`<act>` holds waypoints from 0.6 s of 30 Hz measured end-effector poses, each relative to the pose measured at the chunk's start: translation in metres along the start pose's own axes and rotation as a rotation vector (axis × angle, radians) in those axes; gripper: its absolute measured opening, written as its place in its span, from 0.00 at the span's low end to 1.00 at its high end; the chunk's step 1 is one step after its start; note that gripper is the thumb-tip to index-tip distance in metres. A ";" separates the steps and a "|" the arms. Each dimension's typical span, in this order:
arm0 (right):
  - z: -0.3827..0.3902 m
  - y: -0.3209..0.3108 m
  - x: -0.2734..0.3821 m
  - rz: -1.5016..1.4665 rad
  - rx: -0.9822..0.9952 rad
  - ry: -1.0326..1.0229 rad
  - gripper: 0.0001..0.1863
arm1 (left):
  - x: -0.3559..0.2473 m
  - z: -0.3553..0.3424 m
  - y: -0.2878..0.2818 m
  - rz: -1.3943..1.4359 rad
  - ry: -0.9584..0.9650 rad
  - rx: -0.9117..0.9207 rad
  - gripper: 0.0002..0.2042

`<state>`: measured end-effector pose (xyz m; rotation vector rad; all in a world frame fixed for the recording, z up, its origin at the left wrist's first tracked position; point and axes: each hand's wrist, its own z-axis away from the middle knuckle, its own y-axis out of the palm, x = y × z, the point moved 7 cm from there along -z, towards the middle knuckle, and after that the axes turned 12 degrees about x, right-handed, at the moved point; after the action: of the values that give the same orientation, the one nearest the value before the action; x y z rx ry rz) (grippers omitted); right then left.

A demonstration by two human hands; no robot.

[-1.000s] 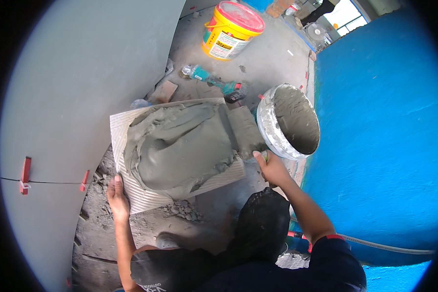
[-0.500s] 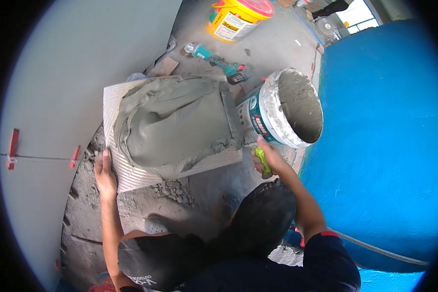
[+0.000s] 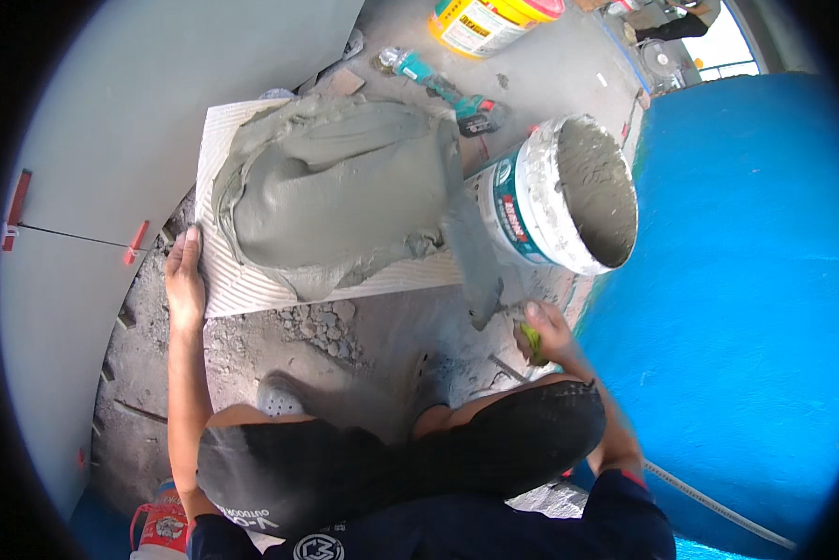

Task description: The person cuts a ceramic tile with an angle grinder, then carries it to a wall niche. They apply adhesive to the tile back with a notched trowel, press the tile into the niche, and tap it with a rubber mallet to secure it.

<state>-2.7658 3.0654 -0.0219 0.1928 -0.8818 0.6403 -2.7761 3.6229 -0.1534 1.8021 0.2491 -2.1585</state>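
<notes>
My left hand [image 3: 184, 271] grips the left edge of a pale tile [image 3: 222, 300] with a ridged back, heaped with grey-green mortar [image 3: 335, 205]. My right hand [image 3: 548, 334] is closed round the yellow-green handle of a trowel, low at the tile’s right. The mortar-coated trowel blade [image 3: 475, 275] reaches from my hand up along the tile’s right edge; where it touches is hard to tell. Beside it a white bucket [image 3: 538, 187], crusted and holding mortar, leans or stands close to the tile. My dark-clothed knees are below.
Grey tiled wall [image 3: 102, 140] with red clips at left; blue wall [image 3: 746, 280] and hose [image 3: 718, 504] at right. Behind lie a cordless angle grinder [image 3: 438, 86], a yellow pail [image 3: 471, 28], a fan [image 3: 660, 61] and a person’s dark leg [image 3: 671, 25]. Rubble [image 3: 321, 331] lies below the tile.
My right hand has moved down and right toward me, drawing the trowel back from the tile’s right edge. The tile and my left hand appear higher and further left in the view.
</notes>
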 end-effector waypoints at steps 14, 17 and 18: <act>-0.003 0.016 0.017 1.056 0.292 -0.017 0.25 | -0.008 0.004 0.013 0.176 -0.029 -0.013 0.19; 0.001 0.021 0.043 0.990 0.399 -0.080 0.24 | -0.015 0.006 0.011 -0.033 -0.045 -0.052 0.20; -0.005 0.027 0.051 0.945 0.374 -0.122 0.25 | -0.010 0.006 0.009 -0.013 -0.059 -0.070 0.19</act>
<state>-2.7549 3.1109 0.0114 0.1425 -0.9460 1.6929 -2.7768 3.6142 -0.1420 1.7003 0.3184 -2.1803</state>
